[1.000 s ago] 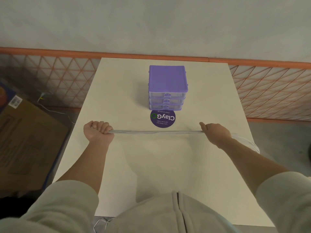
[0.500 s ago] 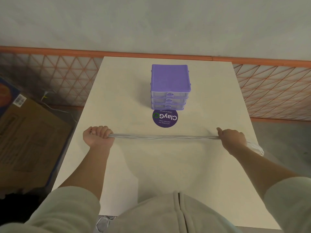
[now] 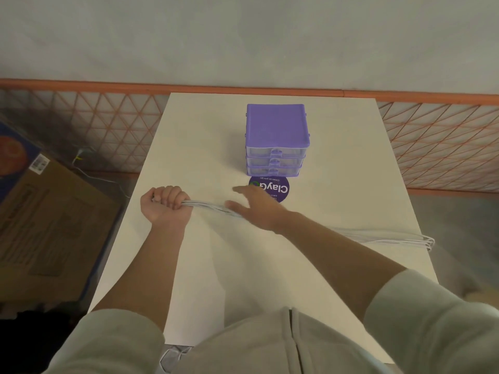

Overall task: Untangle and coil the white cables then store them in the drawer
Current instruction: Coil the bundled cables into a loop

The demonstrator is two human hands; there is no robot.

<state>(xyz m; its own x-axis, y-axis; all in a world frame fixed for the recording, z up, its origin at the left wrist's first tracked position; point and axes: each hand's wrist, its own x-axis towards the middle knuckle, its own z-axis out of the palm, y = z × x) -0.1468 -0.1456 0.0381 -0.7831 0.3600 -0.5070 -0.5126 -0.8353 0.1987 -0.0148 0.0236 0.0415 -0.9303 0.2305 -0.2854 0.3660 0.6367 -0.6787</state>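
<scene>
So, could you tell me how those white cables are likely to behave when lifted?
Probably floppy: the white cables sag past the left hand gripping them and trail limp to the table edge. Likely light. The loose loops may spread or slip apart.

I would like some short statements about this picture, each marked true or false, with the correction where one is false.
1. The left hand grips one end of the white cables in a fist. True.
2. The right hand has its fingers curled tightly round the cables. False: its fingers are spread and straight, over the cables near the left hand.
3. All three drawers of the purple drawer unit are closed. True.
4. The far loop of the cables lies inside a drawer. False: it lies at the right edge of the table.
5. The round purple sticker lies behind the drawer unit. False: it lies in front of it, partly covered by the right hand.
</scene>
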